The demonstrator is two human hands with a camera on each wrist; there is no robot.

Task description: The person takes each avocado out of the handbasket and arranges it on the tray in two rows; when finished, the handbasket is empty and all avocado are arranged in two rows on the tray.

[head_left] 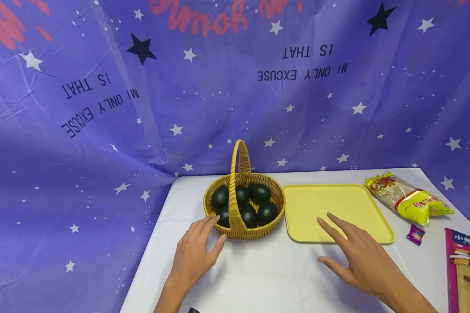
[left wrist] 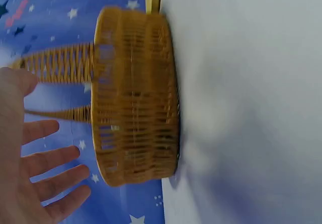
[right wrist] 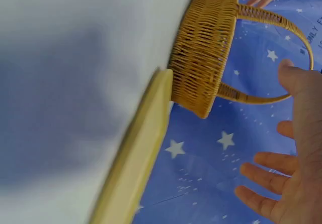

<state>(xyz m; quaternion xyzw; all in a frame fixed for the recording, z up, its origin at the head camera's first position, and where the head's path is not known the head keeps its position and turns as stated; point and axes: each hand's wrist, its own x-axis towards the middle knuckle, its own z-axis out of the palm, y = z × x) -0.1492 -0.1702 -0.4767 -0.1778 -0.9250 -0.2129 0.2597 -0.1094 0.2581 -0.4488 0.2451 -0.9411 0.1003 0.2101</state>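
Note:
A yellow wicker basket (head_left: 247, 234) with a tall arched handle stands on the table and holds several dark green avocados (head_left: 259, 192). Beside its right edge lies a flat yellow tray (head_left: 321, 204) with nothing on it. My left hand (head_left: 193, 252) hovers at the basket's front left, fingers spread; the left wrist view shows a gap between the fingers and the wicker. Over the tray's front edge my right hand (head_left: 362, 258) is held out with fingers apart, holding nothing. In the right wrist view the basket (right wrist: 204, 53) is beyond that hand.
Right of the tray lie a yellow plastic food packet (head_left: 409, 198), a small purple wrapped candy (head_left: 415, 234) and a pink-edged package (head_left: 468, 269). A purple star-print cloth (head_left: 219, 87) hangs behind the white table (head_left: 254, 278). A small dark object (head_left: 193, 310) shows at the bottom edge.

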